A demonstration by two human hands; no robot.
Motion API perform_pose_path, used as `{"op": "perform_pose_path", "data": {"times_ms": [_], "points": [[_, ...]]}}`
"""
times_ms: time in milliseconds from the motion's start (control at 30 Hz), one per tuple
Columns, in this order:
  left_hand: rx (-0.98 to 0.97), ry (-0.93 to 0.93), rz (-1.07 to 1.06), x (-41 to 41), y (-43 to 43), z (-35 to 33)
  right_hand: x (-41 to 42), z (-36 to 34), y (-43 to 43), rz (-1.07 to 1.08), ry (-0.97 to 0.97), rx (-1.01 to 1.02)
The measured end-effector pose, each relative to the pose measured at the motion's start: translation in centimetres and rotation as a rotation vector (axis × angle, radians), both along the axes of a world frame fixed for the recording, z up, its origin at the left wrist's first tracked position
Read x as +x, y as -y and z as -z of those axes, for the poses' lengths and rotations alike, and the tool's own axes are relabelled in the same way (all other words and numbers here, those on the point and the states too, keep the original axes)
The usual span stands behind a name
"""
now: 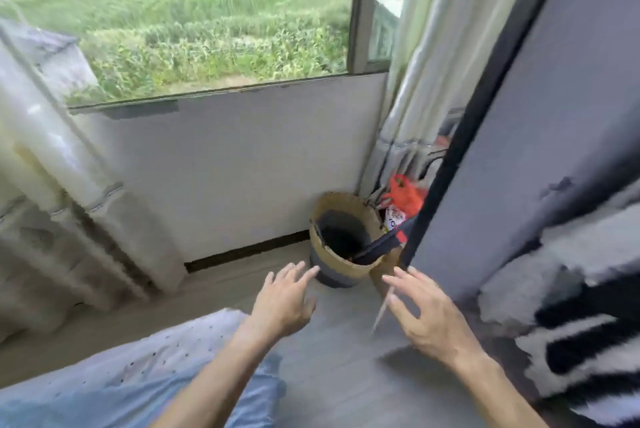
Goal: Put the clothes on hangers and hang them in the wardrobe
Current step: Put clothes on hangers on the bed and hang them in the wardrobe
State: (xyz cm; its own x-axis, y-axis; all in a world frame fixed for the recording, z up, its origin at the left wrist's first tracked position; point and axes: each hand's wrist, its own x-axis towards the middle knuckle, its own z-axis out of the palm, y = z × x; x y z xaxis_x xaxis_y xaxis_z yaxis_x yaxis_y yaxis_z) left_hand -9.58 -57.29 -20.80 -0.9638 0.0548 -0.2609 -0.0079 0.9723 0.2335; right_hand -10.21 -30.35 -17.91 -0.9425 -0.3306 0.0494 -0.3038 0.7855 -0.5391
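- Woven basket (341,240) in the corner below the window (207,29), a dark strap draped over its rim.
- Left hand (284,303) and right hand (426,313) both spread, empty, reaching toward it.
- Probably between garments: black-and-white striped cloth (568,306) close at right, pale blue fabric (138,375) lower left.
- Next: grasp one garment, find a hanger; none visible.

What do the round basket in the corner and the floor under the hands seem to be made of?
The basket looks like woven straw or seagrass: tan matte sides, a grey band at the bottom and a dark lining inside. The floor looks like grey wood-grain laminate or vinyl planks, with a slight sheen; blur leaves it uncertain.
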Motion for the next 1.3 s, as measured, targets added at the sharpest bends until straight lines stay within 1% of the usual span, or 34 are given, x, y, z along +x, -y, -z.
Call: {"op": "perform_pose_path", "data": {"times_ms": [100,233,367,500,600,667,833,933,1000,1067,1200,1300], "points": [[0.034,-0.115,0.247,-3.5,-10.8,-3.3,1.9,-1.3,-9.7,0.236,-0.03,-0.066],[0.116,-0.224,0.487,-6.8,-23.8,-6.3,4.1,-3.5,-20.6,0.479,-0.098,-0.05],[0.185,-0.247,0.634,-9.2,-33.6,-8.5,5.5,-5.4,-28.2,0.636,-0.147,0.008],[0.239,-0.247,0.708,-11.6,-40.8,-10.8,5.1,-7.6,-33.3,0.752,-0.202,0.053],[0.289,-0.231,0.721,-15.0,-44.8,-11.7,2.6,-9.7,-36.4,0.813,-0.278,0.138],[0.342,-0.212,0.716,-17.8,-47.2,-11.9,0.1,-11.3,-38.4,0.853,-0.367,0.216],[0.514,-0.081,0.639,-24.9,-52.8,-13.5,-7.3,-16.2,-43.4,1.025,-0.583,0.53],[0.634,-0.05,0.608,-28.8,-55.8,-14.7,-11.8,-19.0,-46.8,1.117,-0.623,0.676],[0.655,-0.013,0.575,-31.4,-57.9,-15.1,-14.0,-19.3,-48.9,1.15,-0.64,0.749],[0.657,0.033,0.523,-33.8,-59.8,-14.9,-15.4,-18.3,-50.7,1.168,-0.71,0.833],[0.674,0.113,0.448,-37.2,-63.6,-13.4,-16.9,-16.3,-53.3,1.163,-1.029,1.002],[0.718,0.124,0.4,-38.5,-66.1,-12.4,-17.7,-15.8,-54.3,1.15,-1.142,1.037]]}}
